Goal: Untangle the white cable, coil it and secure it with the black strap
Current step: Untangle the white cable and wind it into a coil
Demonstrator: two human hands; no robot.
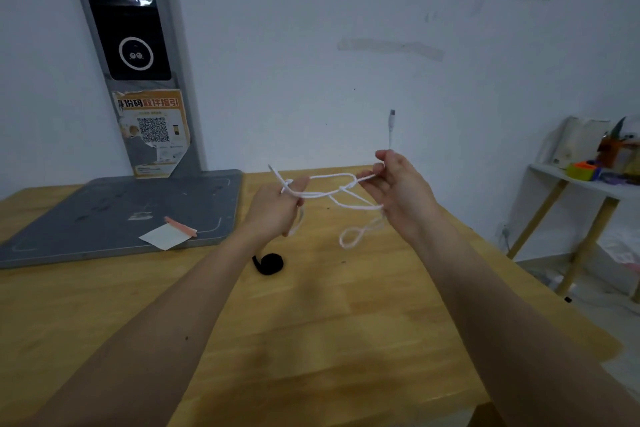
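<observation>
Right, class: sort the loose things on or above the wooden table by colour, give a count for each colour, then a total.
White: 2, the white cable held in the left hand and right hand, and the paper slip.
Black: 1, the black strap.
Pink: 1, the pink strip.
Total: 4

Perhaps a parcel-pickup room: QR-code kiosk (pixel 138 80) on wooden table (pixel 329 340), cluttered shelf (pixel 585 184).

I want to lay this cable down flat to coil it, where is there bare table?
The widest bare wood is the near part of the table, on your side of the black strap. The far left is taken by the grey base plate carrying a paper note.
</observation>
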